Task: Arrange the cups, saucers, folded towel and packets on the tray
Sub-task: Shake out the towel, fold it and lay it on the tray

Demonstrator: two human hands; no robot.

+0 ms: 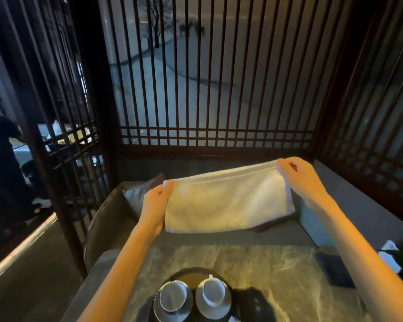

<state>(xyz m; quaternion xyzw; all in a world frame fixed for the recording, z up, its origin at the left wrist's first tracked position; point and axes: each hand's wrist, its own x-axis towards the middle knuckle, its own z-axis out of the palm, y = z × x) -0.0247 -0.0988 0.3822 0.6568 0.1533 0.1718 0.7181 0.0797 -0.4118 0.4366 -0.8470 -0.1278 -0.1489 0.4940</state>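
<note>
I hold a white towel (226,201) stretched out in the air above the sofa, folded lengthwise. My left hand (155,203) pinches its left end and my right hand (298,175) pinches its right end, slightly higher. Far below, at the bottom edge, a dark round tray (189,274) sits on the marble table. On it stand two white cups on white saucers, side by side: the left cup (172,298) and the right cup (213,292). A corner of something white (233,319) shows beside the right saucer; I cannot tell whether it is a packet.
The marble table (277,275) carries a dark flat object (335,269) at its right and a dark shape (251,300) right of the tray. A grey sofa (219,235) with cushions lies behind. Wooden lattice screens surround. A person stands at far left (0,147).
</note>
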